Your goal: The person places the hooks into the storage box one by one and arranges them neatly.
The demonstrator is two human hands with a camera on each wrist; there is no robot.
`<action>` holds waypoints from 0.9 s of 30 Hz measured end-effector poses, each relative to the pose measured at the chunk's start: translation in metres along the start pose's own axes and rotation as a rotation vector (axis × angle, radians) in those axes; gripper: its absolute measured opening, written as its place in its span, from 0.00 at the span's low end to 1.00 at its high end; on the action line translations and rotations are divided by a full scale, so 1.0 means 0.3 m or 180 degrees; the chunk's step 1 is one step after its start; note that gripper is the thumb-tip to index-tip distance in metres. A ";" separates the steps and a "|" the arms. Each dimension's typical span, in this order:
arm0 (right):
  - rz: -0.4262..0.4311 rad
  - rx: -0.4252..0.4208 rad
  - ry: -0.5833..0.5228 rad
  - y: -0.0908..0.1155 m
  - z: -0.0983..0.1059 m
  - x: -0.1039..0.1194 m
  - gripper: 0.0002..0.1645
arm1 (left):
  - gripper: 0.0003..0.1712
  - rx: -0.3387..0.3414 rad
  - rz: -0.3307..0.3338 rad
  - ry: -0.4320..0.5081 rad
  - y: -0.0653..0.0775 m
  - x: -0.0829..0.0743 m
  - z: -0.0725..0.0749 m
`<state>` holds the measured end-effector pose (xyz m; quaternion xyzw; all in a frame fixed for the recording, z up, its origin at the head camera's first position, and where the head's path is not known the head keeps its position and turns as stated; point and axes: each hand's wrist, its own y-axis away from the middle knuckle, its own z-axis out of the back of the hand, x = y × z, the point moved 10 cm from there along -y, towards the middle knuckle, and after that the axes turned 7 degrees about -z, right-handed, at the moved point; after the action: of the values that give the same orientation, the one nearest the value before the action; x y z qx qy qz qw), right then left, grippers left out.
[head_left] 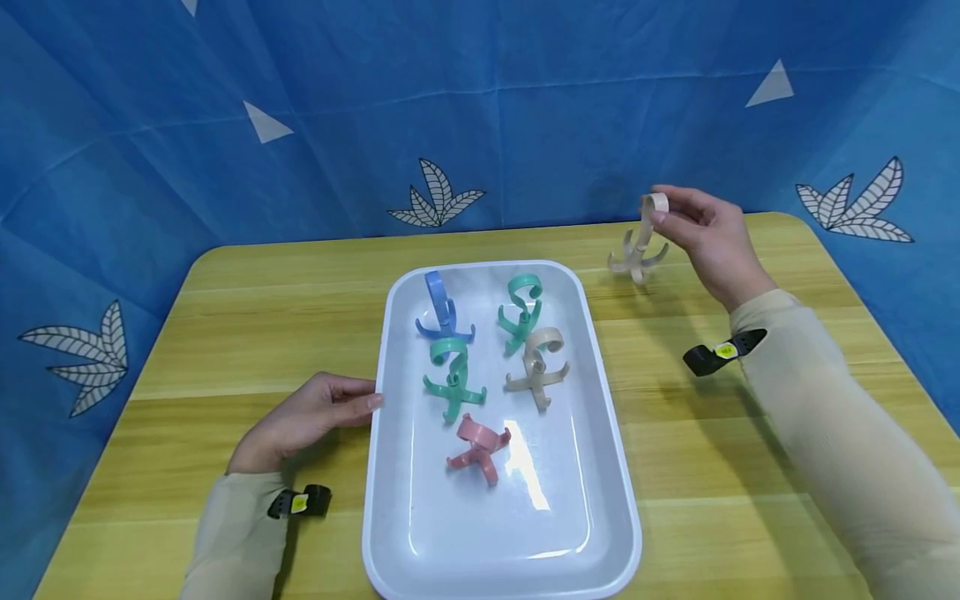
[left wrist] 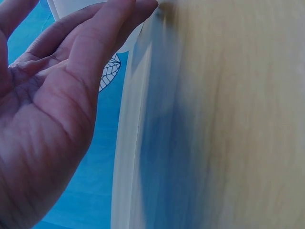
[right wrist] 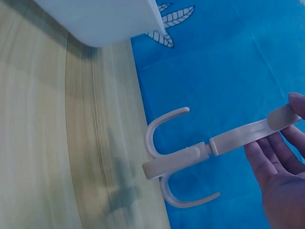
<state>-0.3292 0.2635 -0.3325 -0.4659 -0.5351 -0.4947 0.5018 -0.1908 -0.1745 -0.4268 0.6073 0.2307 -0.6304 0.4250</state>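
My right hand (head_left: 712, 242) pinches the curled top of a beige claw hanger hook (head_left: 636, 262) between thumb and fingers. Its prongs hang downward near the table's back right; in the right wrist view the same hook (right wrist: 176, 160) shows its curved prongs and a swivel joint. My left hand (head_left: 322, 417) rests against the left rim of a white tray (head_left: 622, 508), thumb and fingertips at the edge. From the left wrist its fingers (left wrist: 95, 47) look fairly straight. Inside the tray lie a blue hook (head_left: 442, 312), a green hook (head_left: 453, 383), another green hook (head_left: 522, 317), a beige hook (head_left: 537, 375) and a pink hook (head_left: 480, 450).
The tray stands lengthwise on a wooden table (head_left: 285, 333), its hooks mostly in the far half. A blue cloth backdrop (head_left: 525, 125) with leaf and triangle prints rises behind the table's back edge. Black bands (head_left: 723, 352) are strapped on both wrists.
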 end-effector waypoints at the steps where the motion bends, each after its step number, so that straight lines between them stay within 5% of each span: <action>1: 0.0002 0.0009 0.0021 0.006 -0.003 0.003 0.31 | 0.25 0.0000 0.0002 -0.0002 0.001 0.001 0.000; 12: 0.0030 0.0045 0.0387 0.074 -0.032 0.047 0.28 | 0.26 -0.0016 0.0042 -0.0017 0.001 0.000 0.002; 27: 0.0112 0.0185 0.0371 0.127 -0.065 0.061 0.29 | 0.26 -0.0018 0.0090 -0.0015 0.000 0.008 -0.001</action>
<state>-0.2910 0.2469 -0.3117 -0.4309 -0.5108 -0.4963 0.5541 -0.1903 -0.1750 -0.4291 0.6078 0.2229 -0.6251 0.4360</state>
